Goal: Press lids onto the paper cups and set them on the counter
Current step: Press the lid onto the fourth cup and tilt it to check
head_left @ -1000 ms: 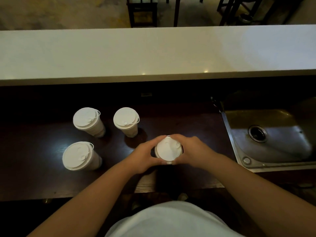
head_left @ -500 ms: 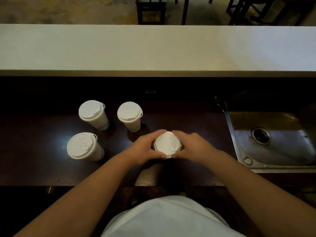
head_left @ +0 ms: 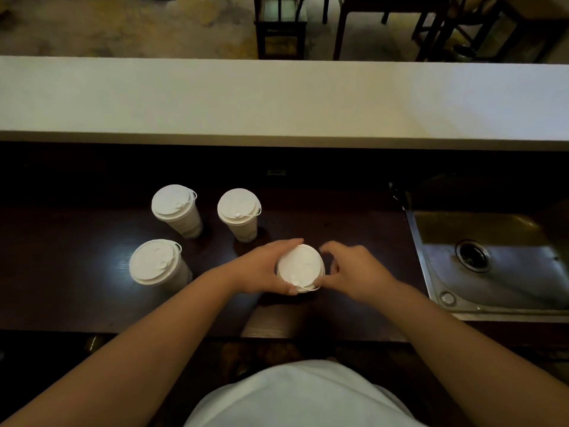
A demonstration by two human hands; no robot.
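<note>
A white lidded paper cup (head_left: 300,268) stands on the dark wooden counter (head_left: 354,223) in front of me. My left hand (head_left: 261,269) wraps around its left side and grips it. My right hand (head_left: 354,272) is just to the right of the cup, fingers curled and apart, a small gap between them and the lid. Three more lidded white cups stand to the left: one at the back left (head_left: 176,209), one at the back middle (head_left: 238,212), one at the front left (head_left: 155,263).
A steel sink (head_left: 492,263) with a drain is set into the counter at the right. A raised pale bar top (head_left: 277,100) runs across behind the dark counter. Chairs and table legs (head_left: 280,26) stand on the floor beyond it.
Both hands were pressed around the cup's lid. Now my right hand has come off the cup and drawn slightly to the right, while the left still holds it.
</note>
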